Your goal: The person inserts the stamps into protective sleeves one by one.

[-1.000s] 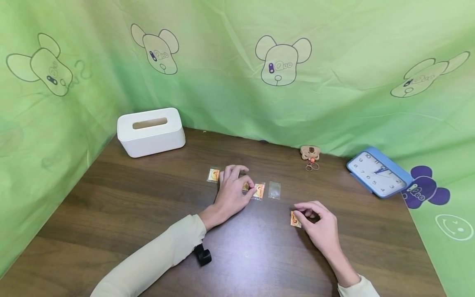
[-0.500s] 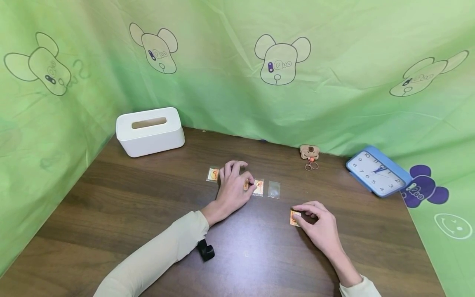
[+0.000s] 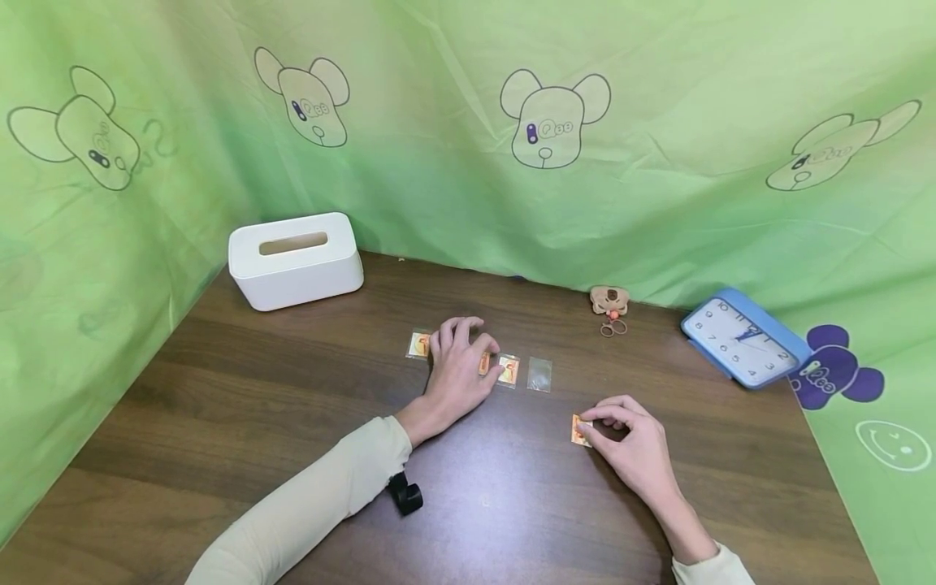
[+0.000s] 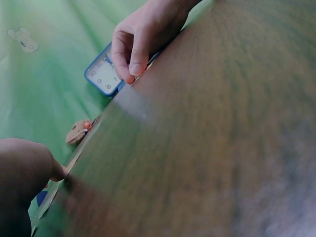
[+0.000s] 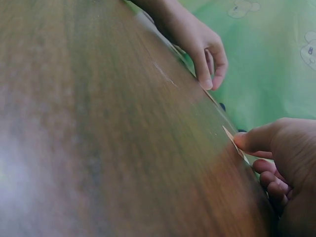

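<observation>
Small orange-and-white picture cards in clear sleeves lie in a row on the brown table (image 3: 292, 422). My left hand (image 3: 457, 366) rests over the row, fingers bent. Its thumb touches the left edge of one sleeved card (image 3: 509, 371), and another card (image 3: 484, 363) shows between thumb and forefinger. Left of the hand is a further sleeved card (image 3: 419, 344), partly covered. A clear plastic sleeve (image 3: 539, 374) with no picture in it ends the row. Nearer the front right, my right hand (image 3: 632, 443) pinches a small orange picture card (image 3: 580, 431) between thumb and forefinger, low over the table.
A white tissue box (image 3: 296, 262) stands at the back left. At the back edge lies a brown animal-shaped keychain (image 3: 610, 301). A blue-framed clock (image 3: 746, 339) leans at the right. Green cloth (image 3: 439, 203) with printed bear heads hangs behind.
The left thumb and forefinger have parted a little, and the sleeved card beside them shows more fully. The right hand keeps its card in almost the same place.
</observation>
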{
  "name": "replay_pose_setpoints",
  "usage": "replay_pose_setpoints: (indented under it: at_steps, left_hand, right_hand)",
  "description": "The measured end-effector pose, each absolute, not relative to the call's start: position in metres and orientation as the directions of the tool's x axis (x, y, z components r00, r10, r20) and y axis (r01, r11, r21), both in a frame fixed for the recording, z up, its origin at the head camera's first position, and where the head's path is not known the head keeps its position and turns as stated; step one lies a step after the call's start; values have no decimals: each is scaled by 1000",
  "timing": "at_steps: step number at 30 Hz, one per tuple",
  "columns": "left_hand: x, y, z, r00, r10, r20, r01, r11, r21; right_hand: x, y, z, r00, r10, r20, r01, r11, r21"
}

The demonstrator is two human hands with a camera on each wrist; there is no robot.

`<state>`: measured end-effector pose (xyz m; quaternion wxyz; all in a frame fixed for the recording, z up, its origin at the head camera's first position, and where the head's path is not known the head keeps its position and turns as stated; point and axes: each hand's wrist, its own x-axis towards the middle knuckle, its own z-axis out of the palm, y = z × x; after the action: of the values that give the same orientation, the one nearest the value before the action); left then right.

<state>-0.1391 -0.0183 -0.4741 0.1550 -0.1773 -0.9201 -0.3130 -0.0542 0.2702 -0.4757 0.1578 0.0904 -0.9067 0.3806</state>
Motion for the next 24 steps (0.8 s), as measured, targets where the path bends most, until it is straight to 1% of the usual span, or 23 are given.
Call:
replay_pose_setpoints:
  at_steps: [7,15,20,24]
  left_hand:
    - [-138,-17,-473,-886,240,398,434,733,524]
    - [-139,-7,-471,-877,308,369,471,705,530]
    - [-139,2,-470,-871,367,325,489,713,504]
    - [-141,8,-472,-859,399,321,510,731,454]
  right_hand:
    - [-54,270,-476,-937,-34,348,-271,702,-659]
    - [-55,267,-477,-936,-41,350,-278,695,-663]
    - [-55,268,-478,-932,-57,358,-297,686,-664]
    - [-55,269,-477,-929,-59,364,-304,685,-662]
